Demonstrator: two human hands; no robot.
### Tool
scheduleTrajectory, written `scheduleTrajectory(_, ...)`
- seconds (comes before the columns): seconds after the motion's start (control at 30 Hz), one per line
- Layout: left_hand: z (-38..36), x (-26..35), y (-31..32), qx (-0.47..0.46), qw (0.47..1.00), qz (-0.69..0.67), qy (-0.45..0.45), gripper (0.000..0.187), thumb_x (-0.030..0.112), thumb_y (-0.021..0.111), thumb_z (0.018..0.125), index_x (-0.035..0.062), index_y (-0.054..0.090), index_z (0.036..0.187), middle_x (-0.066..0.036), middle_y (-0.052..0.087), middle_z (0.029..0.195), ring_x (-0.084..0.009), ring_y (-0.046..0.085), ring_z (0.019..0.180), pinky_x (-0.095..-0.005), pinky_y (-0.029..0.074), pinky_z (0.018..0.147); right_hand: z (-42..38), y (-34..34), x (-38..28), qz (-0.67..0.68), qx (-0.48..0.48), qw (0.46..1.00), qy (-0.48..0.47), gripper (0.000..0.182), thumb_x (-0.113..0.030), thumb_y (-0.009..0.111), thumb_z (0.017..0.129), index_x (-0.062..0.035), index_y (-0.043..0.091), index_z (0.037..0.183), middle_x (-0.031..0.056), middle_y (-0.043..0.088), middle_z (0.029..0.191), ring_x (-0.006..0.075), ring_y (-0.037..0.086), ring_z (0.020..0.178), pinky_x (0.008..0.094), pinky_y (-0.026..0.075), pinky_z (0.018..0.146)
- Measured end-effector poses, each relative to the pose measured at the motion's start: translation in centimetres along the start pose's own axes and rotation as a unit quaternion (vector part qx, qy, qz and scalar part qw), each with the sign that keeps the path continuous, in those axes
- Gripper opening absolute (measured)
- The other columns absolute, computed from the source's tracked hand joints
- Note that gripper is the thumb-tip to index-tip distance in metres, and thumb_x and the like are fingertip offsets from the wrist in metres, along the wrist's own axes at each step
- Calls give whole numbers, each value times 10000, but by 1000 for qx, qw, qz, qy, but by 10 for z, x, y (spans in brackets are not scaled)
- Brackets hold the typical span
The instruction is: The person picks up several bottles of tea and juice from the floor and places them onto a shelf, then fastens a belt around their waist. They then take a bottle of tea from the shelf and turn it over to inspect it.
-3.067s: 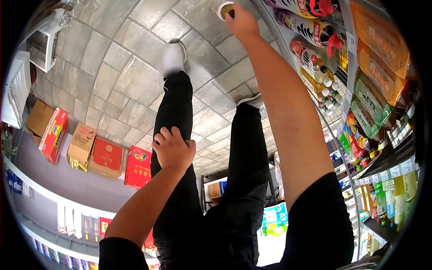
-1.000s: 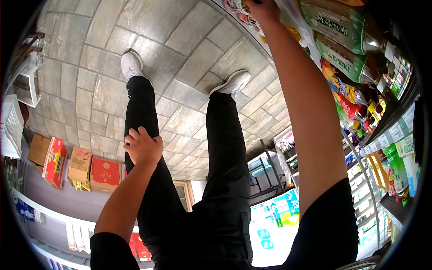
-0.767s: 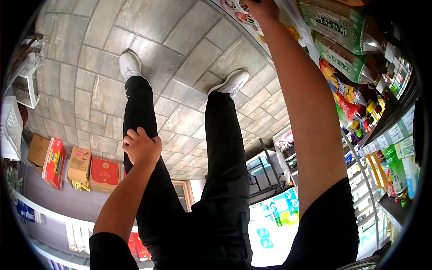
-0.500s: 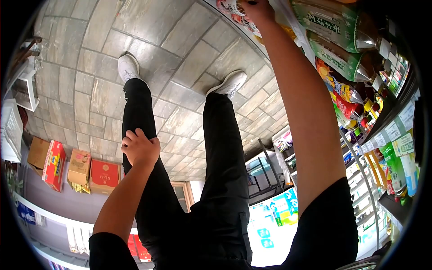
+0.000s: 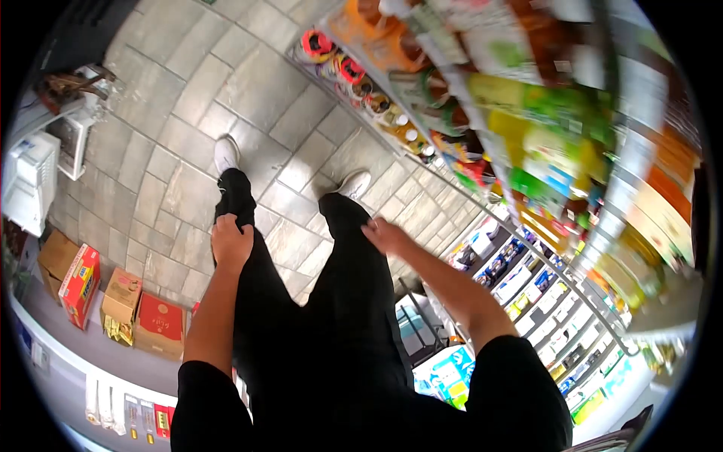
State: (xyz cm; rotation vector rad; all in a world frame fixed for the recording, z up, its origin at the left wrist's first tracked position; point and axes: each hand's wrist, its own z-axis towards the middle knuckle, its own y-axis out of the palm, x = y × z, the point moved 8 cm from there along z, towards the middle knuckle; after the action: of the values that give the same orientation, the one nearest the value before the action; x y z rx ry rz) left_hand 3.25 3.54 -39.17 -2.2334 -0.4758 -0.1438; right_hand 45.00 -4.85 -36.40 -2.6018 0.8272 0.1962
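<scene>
My left hand (image 5: pixel 232 239) rests on the black trouser leg (image 5: pixel 260 290) just above my left knee, its fingers curled in with nothing showing in them. Beside the other knee, my right hand (image 5: pixel 385 235) has its fingertips at the edge of the right trouser leg (image 5: pixel 348 260). It is slightly blurred, its fingers loosely out and no object visible in it. Closest beyond that hand is a low row of bottles and jars (image 5: pixel 392 119) along the shelf's bottom edge. My white shoes (image 5: pixel 226 154) stand apart on the tiled floor (image 5: pixel 248 87).
Shelves on the right carry many packaged goods, among them yellow-green packs (image 5: pixel 546 151), blurred. A metal rail (image 5: pixel 527 245) runs in front of them. Cardboard boxes, including a red-topped one (image 5: pixel 160 316), stand at the lower left. A white plastic crate (image 5: pixel 30 181) is at the left edge.
My right hand has come away from the packaged item at the shelf's bottom row and drawn back to my right knee. My left hand stays on the left leg. The view has shifted towards the shelf.
</scene>
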Motion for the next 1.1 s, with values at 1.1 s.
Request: scheduleTrajectory(1.1,-173,24,-237,-242,947,32,211,339,311,556,1005,11,647,1130,-90,712,938,-186,672,805,-343,543,748,-380,284,71,741,214,615,163,460,-443,477,1056,-15,616,1151,144,690,916,244,678,704,373,578,629)
